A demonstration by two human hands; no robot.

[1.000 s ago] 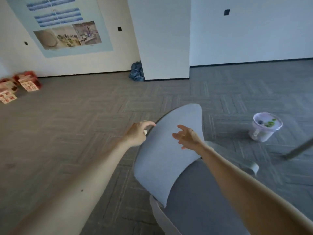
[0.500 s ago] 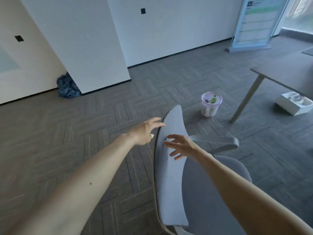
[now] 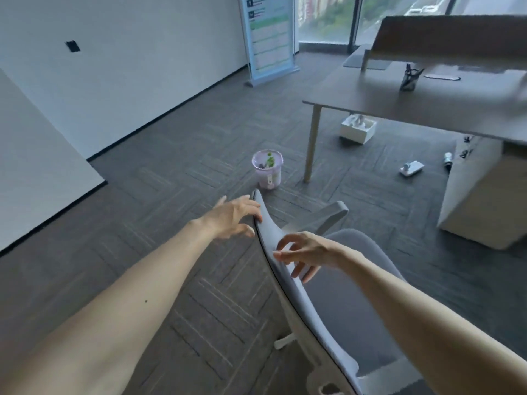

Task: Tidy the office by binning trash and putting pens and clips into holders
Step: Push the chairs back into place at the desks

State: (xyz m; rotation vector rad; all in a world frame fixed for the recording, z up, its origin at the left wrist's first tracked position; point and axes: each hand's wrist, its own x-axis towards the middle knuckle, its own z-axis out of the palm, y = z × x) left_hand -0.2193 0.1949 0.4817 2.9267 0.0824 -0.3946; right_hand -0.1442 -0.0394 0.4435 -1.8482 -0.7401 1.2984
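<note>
Behind the pale grey fabric office chair (image 3: 269, 226), both hands are unclenched, holding nothing; left hand (image 3: 233, 216) rests on the backrest's top edge; right hand (image 3: 305, 253) spreads at its front; a shove could roll the chair into the lilac round plastic bin (image 3: 269, 178) beyond, tipping it; bin stands upright on carpet (image 3: 171, 195), long axis vertical, mouth up.

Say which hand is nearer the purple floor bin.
Left. The left hand is at the chair back's top, just short of the bin; the right hand sits farther back.
</note>
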